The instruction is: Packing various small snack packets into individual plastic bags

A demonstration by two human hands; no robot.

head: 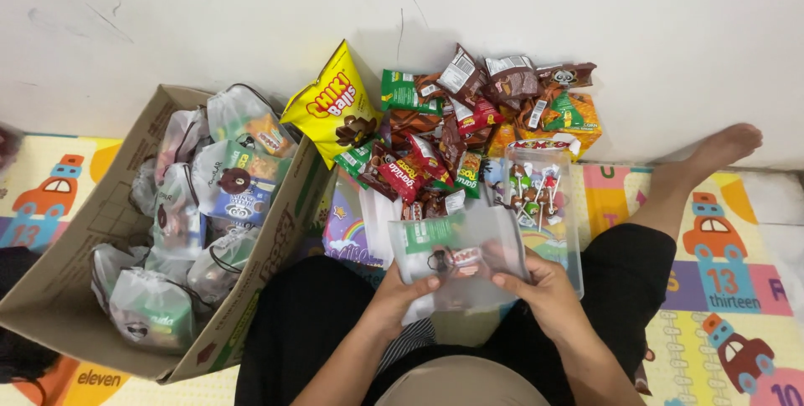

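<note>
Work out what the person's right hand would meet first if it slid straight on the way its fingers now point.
The right hand points up-left across the translucent frosted plastic pouch it holds. Past the pouch, it would probably reach the left hand first, though depth is unclear.

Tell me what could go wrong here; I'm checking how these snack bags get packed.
1. The translucent drawstring bag hangs between the left hand and right hand; a loose grip might spill the packets inside.
2. The clear plastic tub of lollipops sits right behind the bag and might get knocked.
3. The brown cardboard box looks nearly full of packed bags, so more could slide out.
</note>
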